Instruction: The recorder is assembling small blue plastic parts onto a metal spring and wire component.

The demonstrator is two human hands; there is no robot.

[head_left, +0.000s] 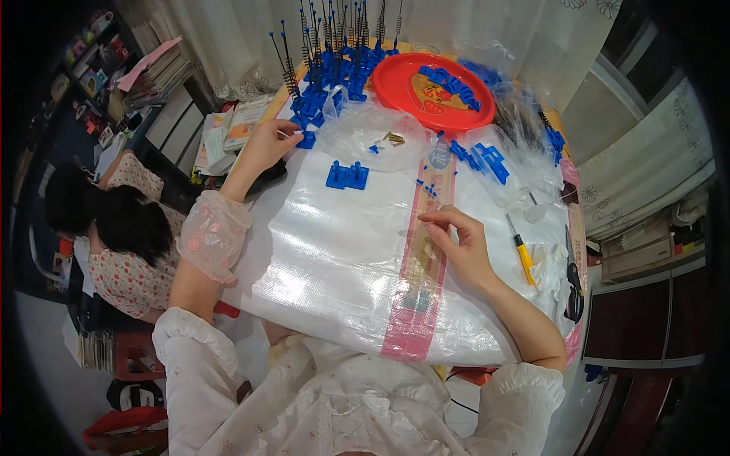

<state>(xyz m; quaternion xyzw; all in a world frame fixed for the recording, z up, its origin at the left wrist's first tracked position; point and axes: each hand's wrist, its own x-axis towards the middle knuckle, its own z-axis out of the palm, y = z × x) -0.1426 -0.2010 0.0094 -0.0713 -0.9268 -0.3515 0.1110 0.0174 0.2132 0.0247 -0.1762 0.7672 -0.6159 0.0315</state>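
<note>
At the far left of the table, my left hand (268, 148) reaches in with thumb and forefinger pinched at the edge of a blue plastic base (306, 140). That base lies at the near end of a crowd of similar blue bases (334, 72) bearing upright black springs and rods with blue tips. My right hand (461, 242) hovers over the table right of the middle, fingers bent and thumb apart, with nothing visible in it. Two blue bases with short posts (347, 175) sit side by side between the hands. Tiny blue pieces (428, 188) lie just beyond my right hand.
A clear plastic bag (361, 140) holds brass-coloured pins (394, 138). Behind it stands a red tray (388, 95) with blue parts. Toward the right are more blue parts (490, 162), a yellow-handled screwdriver (522, 258) and black scissors (574, 292). Another person (129, 220) sits at the left.
</note>
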